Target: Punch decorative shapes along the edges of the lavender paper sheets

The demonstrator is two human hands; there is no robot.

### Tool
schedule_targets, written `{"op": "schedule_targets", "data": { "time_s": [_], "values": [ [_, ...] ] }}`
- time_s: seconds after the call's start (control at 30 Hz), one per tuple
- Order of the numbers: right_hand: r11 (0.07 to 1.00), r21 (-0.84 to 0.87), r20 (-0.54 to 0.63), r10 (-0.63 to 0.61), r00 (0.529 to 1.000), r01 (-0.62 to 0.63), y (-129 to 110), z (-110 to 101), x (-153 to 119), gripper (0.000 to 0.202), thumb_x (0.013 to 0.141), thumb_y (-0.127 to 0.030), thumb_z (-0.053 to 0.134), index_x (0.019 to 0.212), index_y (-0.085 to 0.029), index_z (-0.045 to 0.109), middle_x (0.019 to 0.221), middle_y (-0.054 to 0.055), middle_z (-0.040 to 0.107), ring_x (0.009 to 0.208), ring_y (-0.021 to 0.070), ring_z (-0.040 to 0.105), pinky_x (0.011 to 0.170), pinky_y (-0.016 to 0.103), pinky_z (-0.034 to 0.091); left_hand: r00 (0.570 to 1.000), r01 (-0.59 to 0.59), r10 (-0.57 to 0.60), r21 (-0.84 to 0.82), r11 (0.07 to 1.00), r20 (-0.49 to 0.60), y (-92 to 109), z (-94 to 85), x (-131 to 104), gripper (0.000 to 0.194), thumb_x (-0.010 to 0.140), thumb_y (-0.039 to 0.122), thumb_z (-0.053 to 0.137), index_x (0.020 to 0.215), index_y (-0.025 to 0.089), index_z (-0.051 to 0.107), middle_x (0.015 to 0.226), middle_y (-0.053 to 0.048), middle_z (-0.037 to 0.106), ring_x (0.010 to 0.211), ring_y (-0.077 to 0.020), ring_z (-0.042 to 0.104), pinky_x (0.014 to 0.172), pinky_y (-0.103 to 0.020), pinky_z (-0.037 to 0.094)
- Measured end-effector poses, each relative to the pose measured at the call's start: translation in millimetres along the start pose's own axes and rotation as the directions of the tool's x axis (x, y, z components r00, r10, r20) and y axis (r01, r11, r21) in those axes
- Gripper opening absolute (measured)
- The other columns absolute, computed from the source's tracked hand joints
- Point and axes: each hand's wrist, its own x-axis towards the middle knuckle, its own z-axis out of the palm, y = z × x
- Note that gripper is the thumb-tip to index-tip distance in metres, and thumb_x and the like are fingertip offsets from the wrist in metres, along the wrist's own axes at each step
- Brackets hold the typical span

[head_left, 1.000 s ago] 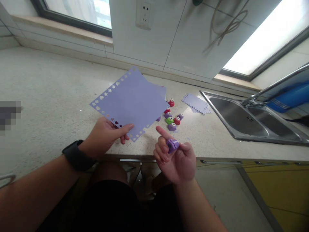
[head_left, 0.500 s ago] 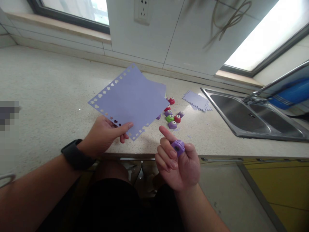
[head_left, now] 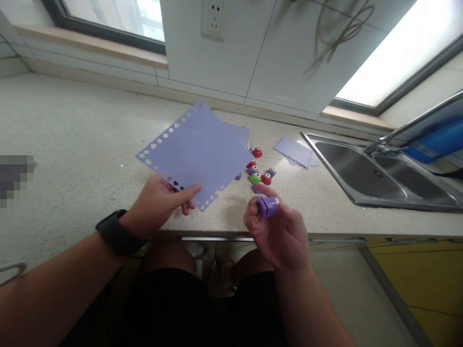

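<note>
The left hand (head_left: 157, 200) is pinching a purple paper (head_left: 198, 154) by its punched near edge, over the bench (head_left: 79, 144). Coloured punches (head_left: 255, 178) are standing beyond the right hand (head_left: 280, 231), which is holding a purple punch (head_left: 266, 207); other papers (head_left: 294, 151) are lying near the sink (head_left: 356, 176).

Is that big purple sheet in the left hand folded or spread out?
Spread out: the sheet extends broadly from the left hand, with no fold showing.

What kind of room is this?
Probably a kitchen: there's a metal sink with two basins, set into a long speckled counter, and yellow cabinet fronts below it.
</note>
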Motion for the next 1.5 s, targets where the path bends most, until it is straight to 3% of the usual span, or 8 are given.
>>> {"op": "schedule_targets", "data": {
  "time_s": [0.2, 0.4, 0.63, 0.8, 1.0, 1.2, 1.27, 1.5],
  "values": [
    [0.853, -0.502, -0.033, -0.184, 0.982, 0.143, -15.8, -29.1, 17.9, 0.011, 0.097, -0.035, 0.056, 0.101, -0.025, 0.056, 0.092, 0.004, 0.072, 0.07, 0.0185, 0.063, 0.066, 0.035, 0.046, 1.0, 0.017, -0.017, -0.015, 1.0, -0.006, 2.6, 0.6, 0.6, 0.036, 0.081, 0.029, 0.075, 0.048, 0.02, 0.065, 0.047, -0.001, 0.065, 0.047, -0.0141, 0.062, 0.054, -0.024, 0.052],
    [0.406, -0.893, 0.097, -0.249, 0.964, 0.195, -12.8, -37.4, 24.9, 0.018, 0.103, -0.037, 0.05, 0.103, -0.025, 0.062, 0.097, 0.006, 0.069, 0.083, 0.0218, 0.061, 0.075, 0.039, 0.046, 1.0, 0.026, -0.026, -0.024, 0.999, 0.004, 1.6, -0.2, 0.5, 0.036, 0.082, 0.029, 0.075, 0.049, 0.021, 0.065, 0.047, 0.0, 0.064, 0.049, -0.0151, 0.063, 0.056, -0.025, 0.052],
    [-0.177, -0.925, 0.376, -0.276, 0.885, 0.337, -5.1, -31.9, 42.2, 0.019, 0.1, -0.03, 0.051, 0.103, -0.024, 0.069, 0.099, 0.011, 0.061, 0.1, 0.0306, 0.053, 0.094, 0.05, 0.043, 1.0, 0.031, -0.031, 0.007, 1.0, 0.001, -1.9, -0.8, 1.6, 0.037, 0.084, 0.034, 0.074, 0.05, 0.02, 0.066, 0.049, -0.001, 0.066, 0.048, -0.0153, 0.063, 0.057, -0.025, 0.053],
    [-0.312, -0.905, 0.368, -0.23, 0.901, 0.29, -0.6, -33.5, 57.5, 0.022, 0.099, -0.029, 0.05, 0.102, -0.022, 0.07, 0.095, 0.012, 0.068, 0.095, 0.0319, 0.055, 0.092, 0.052, 0.042, 0.999, 0.042, -0.041, 0.043, 0.998, -0.022, -2.8, -0.3, 2.9, 0.041, 0.084, 0.033, 0.073, 0.047, 0.019, 0.065, 0.047, -0.002, 0.065, 0.05, -0.0155, 0.064, 0.06, -0.025, 0.054],
    [-0.2, -0.943, 0.323, -0.357, 0.876, 0.266, -8.2, -26.0, 57.9, 0.006, 0.091, -0.023, 0.058, 0.09, -0.023, 0.064, 0.084, 0.009, 0.067, 0.086, 0.0283, 0.056, 0.082, 0.046, 0.042, 0.999, 0.025, -0.023, 0.06, 0.998, -0.033, -4.2, -0.6, 3.1, 0.041, 0.084, 0.034, 0.072, 0.046, 0.02, 0.065, 0.049, -0.004, 0.068, 0.056, -0.0199, 0.069, 0.064, -0.028, 0.057],
    [0.517, -0.836, 0.008, -0.326, 0.945, 0.185, -8.2, -11.5, 43.0, 0.008, 0.088, -0.025, 0.062, 0.082, -0.023, 0.057, 0.073, 0.0, 0.061, 0.065, 0.0173, 0.054, 0.063, 0.034, 0.041, 0.999, 0.025, -0.026, -0.032, 0.999, -0.025, -4.0, 1.1, 2.8, 0.034, 0.084, 0.035, 0.072, 0.054, 0.019, 0.069, 0.058, -0.006, 0.073, 0.06, -0.0228, 0.073, 0.065, -0.031, 0.06],
    [0.658, -0.732, -0.006, -0.266, 0.964, 0.177, -2.1, -5.5, 37.9, 0.008, 0.086, -0.023, 0.062, 0.082, -0.023, 0.056, 0.072, -0.001, 0.06, 0.063, 0.0156, 0.053, 0.06, 0.032, 0.04, 0.999, 0.036, -0.039, -0.077, 0.996, -0.028, -3.7, 2.0, 1.7, 0.029, 0.082, 0.036, 0.074, 0.059, 0.018, 0.071, 0.063, -0.007, 0.076, 0.064, -0.0238, 0.075, 0.067, -0.032, 0.061],
    [0.752, -0.654, 0.01, -0.099, 0.995, 0.081, 24.8, 11.2, 31.1, 0.007, 0.088, -0.025, 0.063, 0.084, -0.02, 0.061, 0.07, -0.001, 0.063, 0.06, 0.0138, 0.056, 0.058, 0.029, 0.043, 0.997, 0.075, -0.08, -0.195, 0.978, -0.017, -0.6, 3.3, -2.0, 0.024, 0.081, 0.039, 0.079, 0.075, 0.016, 0.074, 0.071, -0.006, 0.078, 0.072, -0.0251, 0.077, 0.072, -0.033, 0.063]
  ]
}}
